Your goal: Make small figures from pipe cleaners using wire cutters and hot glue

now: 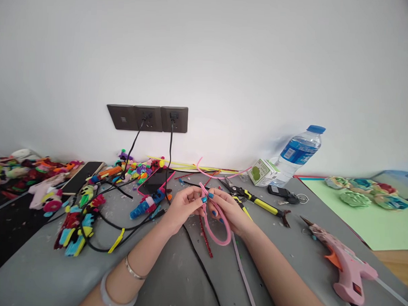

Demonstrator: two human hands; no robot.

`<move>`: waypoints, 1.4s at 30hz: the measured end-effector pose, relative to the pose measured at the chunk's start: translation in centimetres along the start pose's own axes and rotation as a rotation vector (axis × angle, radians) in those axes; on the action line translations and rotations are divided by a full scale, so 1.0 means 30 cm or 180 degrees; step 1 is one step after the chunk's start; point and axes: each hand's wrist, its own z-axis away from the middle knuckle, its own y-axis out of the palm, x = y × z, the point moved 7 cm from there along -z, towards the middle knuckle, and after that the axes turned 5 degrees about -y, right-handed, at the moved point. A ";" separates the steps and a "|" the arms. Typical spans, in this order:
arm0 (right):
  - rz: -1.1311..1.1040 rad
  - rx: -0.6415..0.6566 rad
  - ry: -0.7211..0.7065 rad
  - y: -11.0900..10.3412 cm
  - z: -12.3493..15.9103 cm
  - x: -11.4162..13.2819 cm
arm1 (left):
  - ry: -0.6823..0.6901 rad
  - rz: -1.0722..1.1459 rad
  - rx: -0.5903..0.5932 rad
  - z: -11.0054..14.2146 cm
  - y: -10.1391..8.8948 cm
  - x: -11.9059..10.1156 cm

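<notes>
One pink loop [228, 231], one glue gun [347, 264], one bottle [298, 151], two plugs [173, 116].

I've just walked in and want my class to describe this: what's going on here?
A person sits or stands at a grey table. Their left hand and right hand both pinch a pink craft strip, bent into a loop. A pink glue gun lies to the right, unheld; colourful little figures lie to the left.

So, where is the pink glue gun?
In the head view, the pink glue gun lies on the right side of the grey table, nearer the camera than the green sheet and right of the right hand.
</notes>
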 end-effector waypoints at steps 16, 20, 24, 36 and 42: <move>0.0612 -0.0172 -0.0645 -0.003 0.005 0.047 | 0.0033 0.0054 -0.0116 -0.001 0.005 0.011; 0.0645 -0.0105 -0.0614 0.004 0.003 0.037 | 0.0023 0.0132 -0.0137 -0.003 0.003 0.017; 0.0686 -0.0042 -0.0571 0.015 0.005 0.037 | 0.0091 0.0074 -0.0160 -0.005 0.001 0.009; 0.0623 0.0222 -0.0562 0.040 0.005 0.028 | 0.0156 0.0317 -0.0376 0.003 -0.004 -0.010; 0.0683 -0.0036 -0.0752 0.011 -0.001 0.036 | 0.0129 0.0358 -0.0446 0.002 -0.008 -0.009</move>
